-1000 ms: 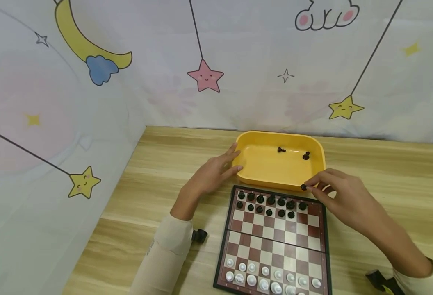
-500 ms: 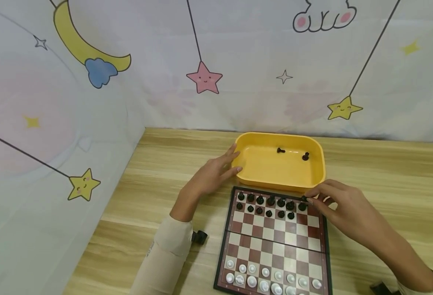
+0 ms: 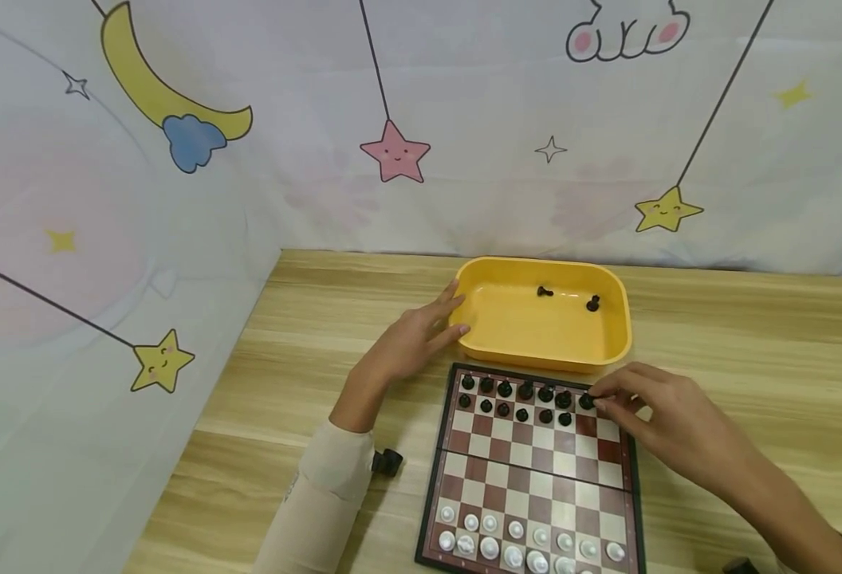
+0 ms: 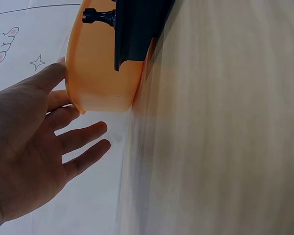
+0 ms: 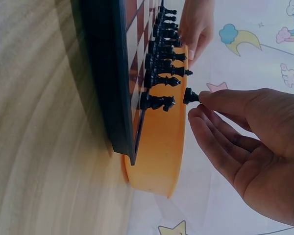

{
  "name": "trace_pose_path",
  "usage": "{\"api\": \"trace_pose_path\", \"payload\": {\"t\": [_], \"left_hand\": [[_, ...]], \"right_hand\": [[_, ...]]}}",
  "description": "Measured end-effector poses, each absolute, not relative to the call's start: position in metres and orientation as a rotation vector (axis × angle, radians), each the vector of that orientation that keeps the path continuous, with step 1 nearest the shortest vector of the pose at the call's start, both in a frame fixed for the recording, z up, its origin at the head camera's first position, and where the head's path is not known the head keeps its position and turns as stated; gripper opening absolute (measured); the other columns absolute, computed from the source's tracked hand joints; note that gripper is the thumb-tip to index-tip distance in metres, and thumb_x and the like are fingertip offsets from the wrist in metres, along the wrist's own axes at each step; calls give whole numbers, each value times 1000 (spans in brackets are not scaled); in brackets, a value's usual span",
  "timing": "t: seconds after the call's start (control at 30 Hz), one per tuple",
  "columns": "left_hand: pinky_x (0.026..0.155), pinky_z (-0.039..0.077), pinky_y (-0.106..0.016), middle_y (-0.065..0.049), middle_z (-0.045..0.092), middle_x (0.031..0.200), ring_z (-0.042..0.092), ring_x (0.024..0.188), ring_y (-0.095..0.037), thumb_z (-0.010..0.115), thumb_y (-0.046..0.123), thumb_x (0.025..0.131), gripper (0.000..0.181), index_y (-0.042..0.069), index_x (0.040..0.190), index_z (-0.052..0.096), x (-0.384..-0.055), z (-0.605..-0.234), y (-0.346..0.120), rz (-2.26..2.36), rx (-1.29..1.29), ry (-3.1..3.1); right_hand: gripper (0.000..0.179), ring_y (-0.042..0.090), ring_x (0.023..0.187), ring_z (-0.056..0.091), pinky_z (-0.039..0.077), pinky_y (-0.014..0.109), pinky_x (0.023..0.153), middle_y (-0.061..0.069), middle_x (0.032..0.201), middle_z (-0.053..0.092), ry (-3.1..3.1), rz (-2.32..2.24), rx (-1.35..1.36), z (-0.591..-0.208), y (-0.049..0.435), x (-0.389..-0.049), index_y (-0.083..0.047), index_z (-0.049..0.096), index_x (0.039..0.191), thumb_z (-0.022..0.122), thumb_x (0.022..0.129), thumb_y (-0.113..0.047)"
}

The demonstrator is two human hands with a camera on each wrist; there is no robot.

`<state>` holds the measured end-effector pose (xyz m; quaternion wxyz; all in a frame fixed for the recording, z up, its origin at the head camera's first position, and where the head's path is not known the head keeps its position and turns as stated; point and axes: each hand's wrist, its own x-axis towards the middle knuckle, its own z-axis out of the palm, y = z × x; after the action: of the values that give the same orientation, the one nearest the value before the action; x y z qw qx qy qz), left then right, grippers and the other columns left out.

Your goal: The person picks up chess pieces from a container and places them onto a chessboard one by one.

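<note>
My right hand [image 3: 668, 410] pinches a small black chess piece [image 5: 191, 96] between thumb and fingertips. Its flared base shows and its top is hidden in the fingers. In the right wrist view the piece is raised above a black knight [image 5: 159, 102] on the chessboard [image 3: 536, 458]. Several black pieces stand in two rows at the board's far end, and white pieces [image 3: 489, 547] line the near end. With fingers spread, my left hand [image 3: 410, 343] touches the left end of the yellow bin [image 3: 543, 357]. Near the board's corner stands a black rook [image 4: 99, 16].
Inside the bin, one black piece [image 3: 544, 292] lies on its side, with another black piece [image 3: 593, 304] to its right. The bin sits just behind the board on a wooden table [image 3: 263, 438]. A printed cloth [image 3: 478, 207] hangs behind the table.
My right hand has brought the pinched black piece from the bin's front rim toward me, over the board's far right part. The left hand stays at the bin.
</note>
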<state>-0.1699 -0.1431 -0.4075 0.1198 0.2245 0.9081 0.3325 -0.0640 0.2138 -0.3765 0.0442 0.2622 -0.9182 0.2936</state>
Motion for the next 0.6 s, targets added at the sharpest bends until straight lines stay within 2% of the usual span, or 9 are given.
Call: {"api": "trace_pose_path", "payload": {"t": [0.6], "left_hand": [[129, 32, -47, 6, 17, 177, 37, 158, -26, 54, 45, 111, 64, 13, 165, 40, -170, -409, -144, 977, 646, 2655]], "right_hand": [[27, -6, 76, 59, 55, 21, 60, -11, 97, 73, -2970, 839, 792, -387, 211, -61, -20, 78, 103, 87, 85, -2]]}}
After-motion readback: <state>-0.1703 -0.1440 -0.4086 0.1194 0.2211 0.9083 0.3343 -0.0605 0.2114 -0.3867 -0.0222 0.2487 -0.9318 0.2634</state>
